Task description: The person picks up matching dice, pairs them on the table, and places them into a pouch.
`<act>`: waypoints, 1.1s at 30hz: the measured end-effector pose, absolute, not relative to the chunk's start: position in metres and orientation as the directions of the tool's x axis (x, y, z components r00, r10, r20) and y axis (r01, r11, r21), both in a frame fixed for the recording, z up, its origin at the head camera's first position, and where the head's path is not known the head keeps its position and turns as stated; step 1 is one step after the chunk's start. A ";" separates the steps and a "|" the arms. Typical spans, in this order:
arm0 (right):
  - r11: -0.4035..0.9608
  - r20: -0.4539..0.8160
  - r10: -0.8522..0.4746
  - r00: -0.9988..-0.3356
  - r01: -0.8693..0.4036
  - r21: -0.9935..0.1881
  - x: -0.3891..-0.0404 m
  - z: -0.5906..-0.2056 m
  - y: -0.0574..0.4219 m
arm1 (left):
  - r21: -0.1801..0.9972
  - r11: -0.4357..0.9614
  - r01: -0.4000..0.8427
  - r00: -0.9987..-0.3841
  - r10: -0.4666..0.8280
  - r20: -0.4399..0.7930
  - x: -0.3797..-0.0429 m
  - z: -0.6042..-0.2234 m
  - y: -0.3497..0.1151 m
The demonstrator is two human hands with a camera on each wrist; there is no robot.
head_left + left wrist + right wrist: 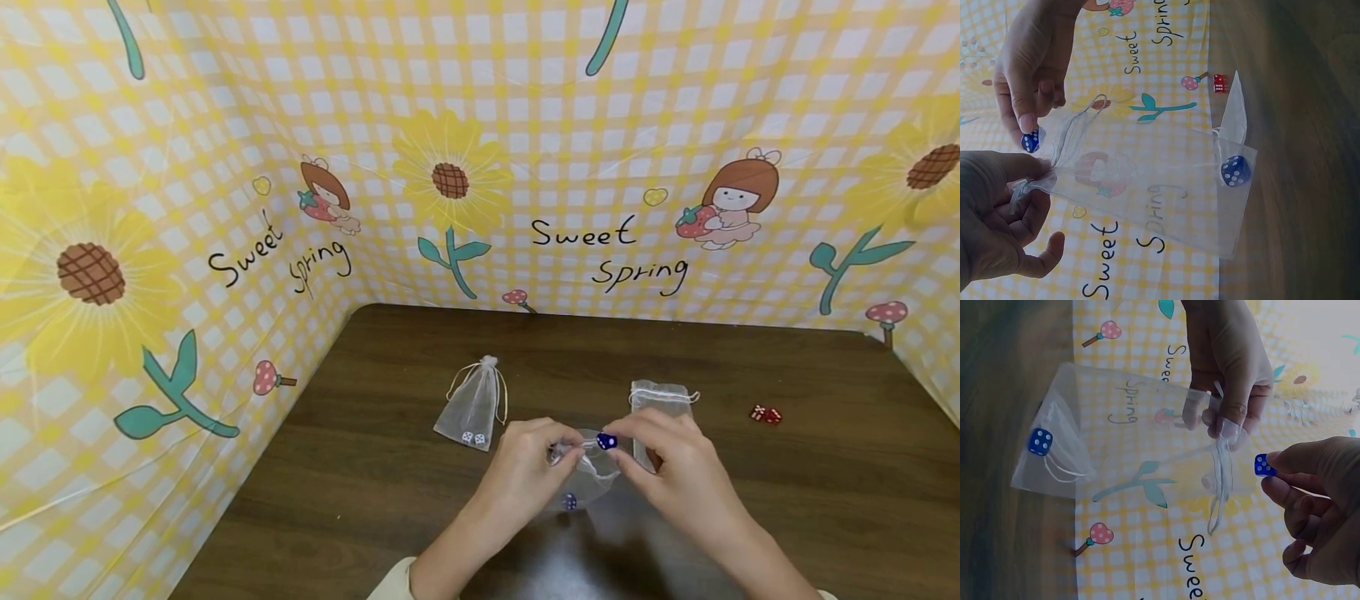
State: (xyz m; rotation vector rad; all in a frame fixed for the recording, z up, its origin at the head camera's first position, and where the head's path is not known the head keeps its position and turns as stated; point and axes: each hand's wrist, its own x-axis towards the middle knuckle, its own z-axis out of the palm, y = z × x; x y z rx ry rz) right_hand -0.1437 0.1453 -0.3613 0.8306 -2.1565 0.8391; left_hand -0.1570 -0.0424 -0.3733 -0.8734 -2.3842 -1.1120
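My left hand (528,462) pinches the gathered top edge of a sheer white drawstring bag (1147,187), which hangs below the fingers. One blue die (1235,171) lies at the bottom of that bag. Between thumb and fingertips, my right hand (678,454) holds another blue die (1264,465) with white dots. In the right wrist view this die is just outside the bag's mouth, apart from its edge. The left wrist view shows the right hand close above the left one.
To the left on the dark wooden table (300,500) lies a sheer bag (468,408) with two white dice inside. Another sheer bag (660,396) lies partly behind the right hand. Two red dice (765,414) sit farther right. A checked cloth (465,83) surrounds the table.
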 end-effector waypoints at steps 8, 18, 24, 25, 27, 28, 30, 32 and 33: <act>0.593 0.741 -0.357 -0.568 -0.751 -0.290 -0.142 -0.362 0.142 | 0.557 0.492 0.669 -0.741 0.377 0.556 -0.157 -0.374 -0.041; 0.590 0.745 -0.356 -0.564 -0.754 -0.289 -0.143 -0.356 0.151 | 0.528 0.524 0.668 -0.738 0.376 0.561 -0.157 -0.373 -0.040; 0.605 0.758 -0.310 -0.574 -0.734 -0.308 -0.141 -0.352 0.157 | 0.523 0.526 0.670 -0.735 0.377 0.563 -0.157 -0.373 -0.040; 0.608 0.760 -0.302 -0.575 -0.730 -0.312 -0.141 -0.351 0.158 | 0.522 0.527 0.670 -0.735 0.377 0.564 -0.157 -0.373 -0.040; 0.611 0.761 -0.293 -0.579 -0.725 -0.317 -0.141 -0.352 0.160 | 0.524 0.524 0.671 -0.735 0.376 0.565 -0.157 -0.374 -0.040; 0.614 0.758 -0.290 -0.584 -0.721 -0.321 -0.141 -0.352 0.161 | 0.524 0.523 0.672 -0.734 0.375 0.567 -0.157 -0.374 -0.040; 0.626 0.749 -0.279 -0.601 -0.705 -0.333 -0.141 -0.353 0.163 | 0.524 0.523 0.672 -0.733 0.373 0.568 -0.157 -0.374 -0.040; 0.644 0.732 -0.265 -0.628 -0.680 -0.350 -0.141 -0.355 0.165 | 0.523 0.523 0.673 -0.732 0.370 0.572 -0.157 -0.374 -0.040; 0.651 0.722 -0.258 -0.642 -0.668 -0.361 -0.141 -0.357 0.166 | 0.521 0.526 0.673 -0.732 0.369 0.573 -0.157 -0.374 -0.040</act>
